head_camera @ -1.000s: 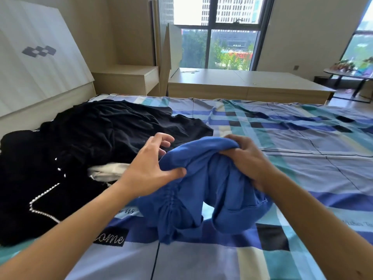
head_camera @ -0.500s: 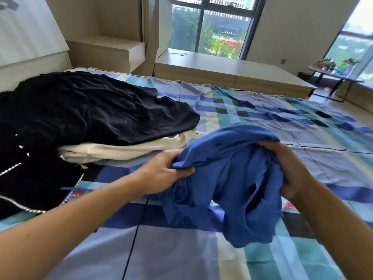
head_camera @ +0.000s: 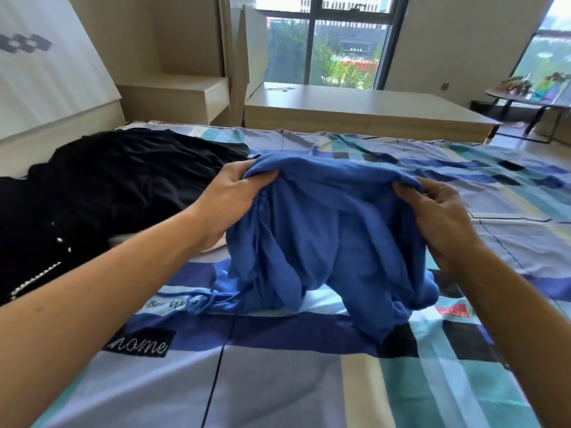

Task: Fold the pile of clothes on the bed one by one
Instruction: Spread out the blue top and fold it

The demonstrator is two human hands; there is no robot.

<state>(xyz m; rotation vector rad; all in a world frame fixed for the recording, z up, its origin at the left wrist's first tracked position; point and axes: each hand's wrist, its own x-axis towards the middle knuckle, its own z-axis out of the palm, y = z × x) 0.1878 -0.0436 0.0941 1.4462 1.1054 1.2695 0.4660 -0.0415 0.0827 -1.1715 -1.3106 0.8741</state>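
Note:
A blue garment [head_camera: 327,236] with a gathered drawstring side hangs bunched above the bed, its lower edge resting on the checked bedsheet [head_camera: 278,381]. My left hand [head_camera: 228,202] grips its upper left edge. My right hand [head_camera: 438,211] pinches the upper right edge. The fabric is stretched between the two hands. A pile of black clothes [head_camera: 108,186] lies to the left, with a pale garment [head_camera: 117,240] peeking out beneath my left forearm.
A white headboard [head_camera: 46,72] rises at the far left, with a wooden nightstand [head_camera: 182,97] behind the pile. A low wooden platform [head_camera: 364,112] runs along the window. A small table with plants [head_camera: 531,94] stands at the far right.
My hands have spread apart along the top edge of the blue garment, stretching it wider and lifting it. The left hand shifted its hold to the upper left corner.

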